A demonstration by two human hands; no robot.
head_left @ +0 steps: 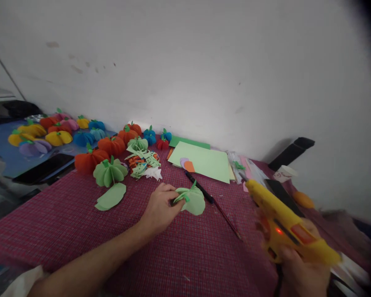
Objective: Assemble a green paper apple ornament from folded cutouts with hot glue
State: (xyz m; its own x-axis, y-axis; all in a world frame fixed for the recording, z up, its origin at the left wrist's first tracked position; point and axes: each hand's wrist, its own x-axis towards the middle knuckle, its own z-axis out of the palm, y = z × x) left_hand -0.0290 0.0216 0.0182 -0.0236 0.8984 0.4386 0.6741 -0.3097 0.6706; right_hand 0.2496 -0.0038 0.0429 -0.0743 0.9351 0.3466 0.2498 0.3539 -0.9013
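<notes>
Pale-green fanned-paper pumpkin sits over red-checked cloth tabletop, pinched btwn L hand fingers, nearly closed. R hand fingers wrap yellow plastic glue gun, well apart. Risk: fast swing inward, hot nozzle burns L fingertips; also, too-tight pinch = creased folds.

A light green paper pumpkin is held by the left hand above the middle of the tabletop. A yellow glue gun, its red light lit, is gripped by the right hand over the right side. Finished paper pumpkins are gathered toward the far left corner; green sheets are laid by the far edge.
</notes>
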